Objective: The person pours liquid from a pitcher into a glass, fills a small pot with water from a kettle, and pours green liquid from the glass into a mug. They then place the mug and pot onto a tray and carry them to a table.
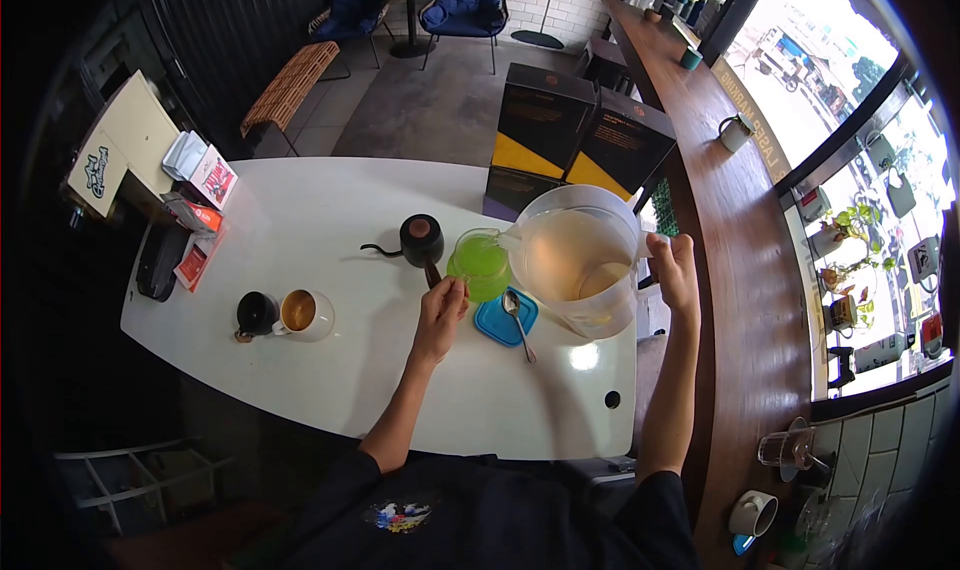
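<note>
My right hand [675, 270] is closed round the handle of a large translucent plastic pitcher [575, 240]. Inside the tilted pitcher is a pale, cloudy liquid, and its spout overlaps the rim of a cup with bright green contents [480, 258]. My left hand [440, 320] pinches that green cup at its near left side. Just beyond my left hand stands a black gooseneck kettle [421, 238], its brown handle pointing towards me. A spoon [519, 322] lies across a blue lid [495, 320] below the green cup and pitcher.
On the white table [330, 390] stand a white mug of brown liquid [303, 313] and a black cup [256, 313]. Leaflets in holders [205, 175] line the left end. Black and yellow boxes [545, 120] rise behind the pitcher. A wooden counter [745, 300] runs along the right.
</note>
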A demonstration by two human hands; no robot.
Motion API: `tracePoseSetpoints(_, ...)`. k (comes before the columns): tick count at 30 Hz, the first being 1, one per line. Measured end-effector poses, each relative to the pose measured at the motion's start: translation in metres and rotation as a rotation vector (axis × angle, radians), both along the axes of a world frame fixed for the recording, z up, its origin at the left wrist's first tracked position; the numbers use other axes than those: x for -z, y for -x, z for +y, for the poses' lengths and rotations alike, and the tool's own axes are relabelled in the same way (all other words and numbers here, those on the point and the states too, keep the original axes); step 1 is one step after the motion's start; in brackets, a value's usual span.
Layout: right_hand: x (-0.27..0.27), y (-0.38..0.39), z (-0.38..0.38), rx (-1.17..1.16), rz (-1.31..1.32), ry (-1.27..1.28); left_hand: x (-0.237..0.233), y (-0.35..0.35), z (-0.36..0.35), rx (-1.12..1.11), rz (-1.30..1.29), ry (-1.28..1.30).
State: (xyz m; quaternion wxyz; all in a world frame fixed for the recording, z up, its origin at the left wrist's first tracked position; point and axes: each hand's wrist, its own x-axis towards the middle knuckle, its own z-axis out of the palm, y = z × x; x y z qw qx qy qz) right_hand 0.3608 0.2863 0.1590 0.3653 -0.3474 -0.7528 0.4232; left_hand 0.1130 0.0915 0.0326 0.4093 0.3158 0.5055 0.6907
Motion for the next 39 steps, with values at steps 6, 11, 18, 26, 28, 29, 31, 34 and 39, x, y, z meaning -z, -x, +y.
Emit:
tracePoseSetpoints(6, 0.005, -0.001, 0.000, 0.099, 0.015, 0.016, 0.002, 0.001, 0.000, 0.004, 0.006, -0.009)
tracePoseSetpoints(11, 0.005, -0.005, 0.003, 0.055, 0.021, 0.051, 0.003, 0.000, 0.000, 0.006, 0.010, -0.006)
tracePoseSetpoints(18, 0.003, -0.006, 0.002, 0.008, -0.017, 0.046, 0.001, 0.000, 0.000, 0.012, -0.010, -0.008)
tracePoseSetpoints(26, 0.002, 0.004, -0.001, 0.005, 0.040, -0.023, 0.000, 0.000, -0.001, 0.008, -0.025, -0.008)
tracePoseSetpoints(28, 0.001, 0.003, 0.000, 0.009, 0.070, -0.076, -0.001, 0.000, -0.001, 0.004, -0.027, 0.004)
tracePoseSetpoints(29, 0.000, 0.000, 0.002, -0.009, 0.029, -0.035, -0.001, 0.000, -0.001, 0.002, -0.027, 0.003)
tracePoseSetpoints(31, 0.000, -0.002, 0.002, -0.027, -0.011, 0.006, -0.003, 0.000, -0.002, 0.009, -0.021, -0.003)
tracePoseSetpoints(34, 0.004, -0.004, 0.002, -0.003, 0.027, 0.009, -0.001, 0.000, -0.001, 0.025, -0.020, -0.020)
tracePoseSetpoints(39, 0.007, -0.009, -0.001, 0.116, 0.076, 0.035, -0.004, -0.003, 0.001, 0.047, -0.024, -0.020)
